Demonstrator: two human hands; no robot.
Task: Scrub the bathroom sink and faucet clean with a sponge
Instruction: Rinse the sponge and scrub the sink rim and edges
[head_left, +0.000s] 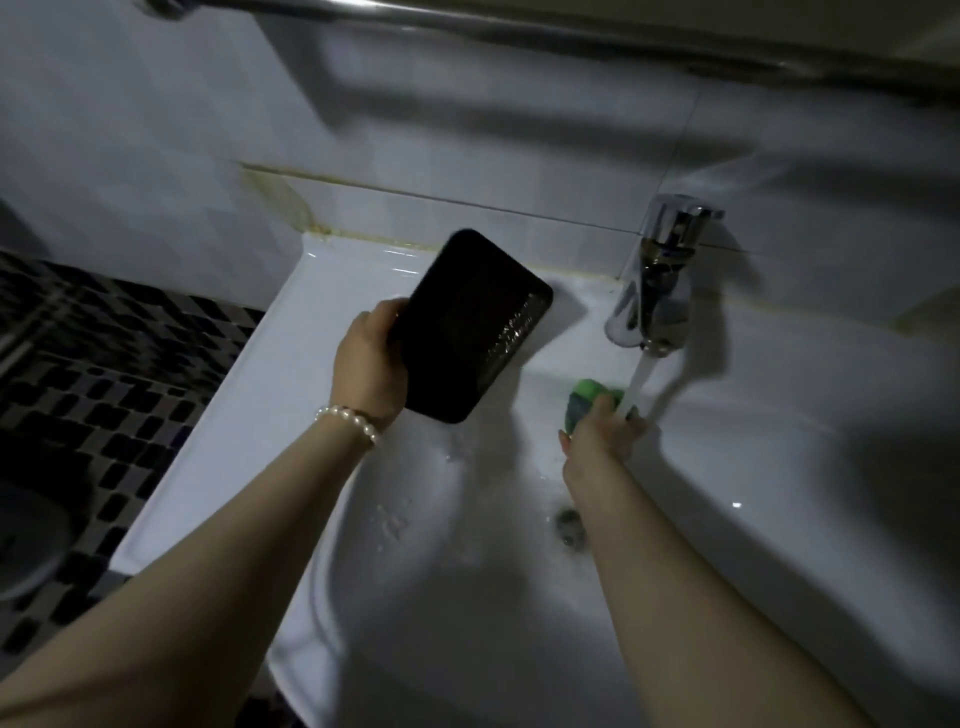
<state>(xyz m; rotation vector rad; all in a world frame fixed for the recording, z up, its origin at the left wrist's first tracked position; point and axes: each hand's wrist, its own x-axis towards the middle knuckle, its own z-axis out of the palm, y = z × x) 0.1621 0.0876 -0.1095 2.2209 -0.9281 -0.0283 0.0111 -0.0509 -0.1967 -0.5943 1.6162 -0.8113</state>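
White tiles back the sink (779, 467), and I see water running from the chrome faucet (654, 291) at its rear edge. My right hand (597, 431) grips the green sponge (587, 397) under the stream, over the basin. My left hand (369, 364), fingers wrapped round its edge, holds a black tray (467, 322) tilted above the sink's back left corner. Its wrist wears a pearl bracelet (348, 418).

1. The right hand (597, 436) grips a green sponge (589, 402) under water running from the chrome faucet (657, 280).
2. The left hand (371, 364), a pearl bracelet (348, 421) on its wrist, holds a black tray (472, 325) tilted over the white sink (779, 467).
3. The drain (569, 525) sits below the right wrist.
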